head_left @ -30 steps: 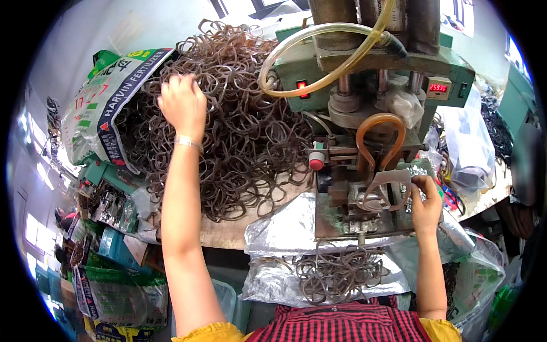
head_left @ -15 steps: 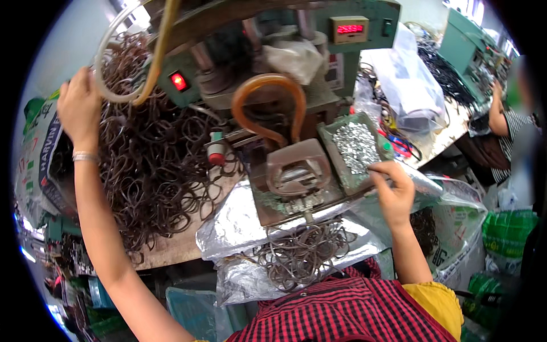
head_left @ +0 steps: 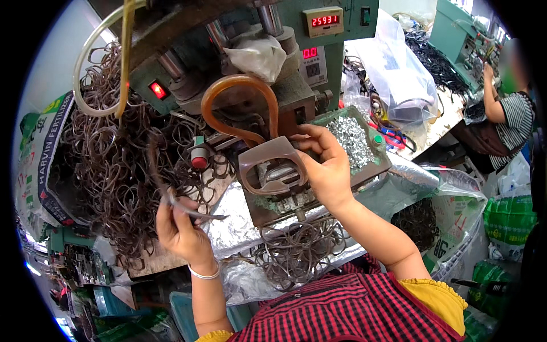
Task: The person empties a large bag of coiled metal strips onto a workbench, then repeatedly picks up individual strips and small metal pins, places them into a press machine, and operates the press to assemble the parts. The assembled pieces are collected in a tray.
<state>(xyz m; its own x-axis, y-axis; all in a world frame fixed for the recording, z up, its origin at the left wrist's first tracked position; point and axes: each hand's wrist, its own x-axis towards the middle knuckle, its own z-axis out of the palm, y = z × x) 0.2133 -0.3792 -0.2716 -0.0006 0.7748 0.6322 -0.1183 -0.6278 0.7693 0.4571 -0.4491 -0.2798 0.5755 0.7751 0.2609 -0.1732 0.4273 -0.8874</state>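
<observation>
My left hand [head_left: 185, 231] pinches a thin brown strip [head_left: 206, 215] between thumb and fingers, just left of the press bed. The strip's far part is smeared by motion. My right hand [head_left: 330, 168] is at the press, next to the right side of a brown frame-shaped guard [head_left: 272, 149] with an oval opening. Its fingers are bent and closed together behind the guard, where whatever they hold is hidden. Above the guard rises an orange looped tube [head_left: 208, 102]. A green metal tray [head_left: 379, 165] of small silvery metal pieces [head_left: 352, 139] lies beside my right hand.
A large heap of brown loops [head_left: 108, 188] covers the left of the table. More loops [head_left: 296, 256] lie on silver sheeting [head_left: 228, 225] in front. A red-topped button [head_left: 199, 157] stands left of the press. At the right, another person [head_left: 501, 119] sits by a green machine [head_left: 456, 43].
My left hand has come from the far left of the heap toward the press, now with a brown strip. My right hand has moved left from the tray to the guard.
</observation>
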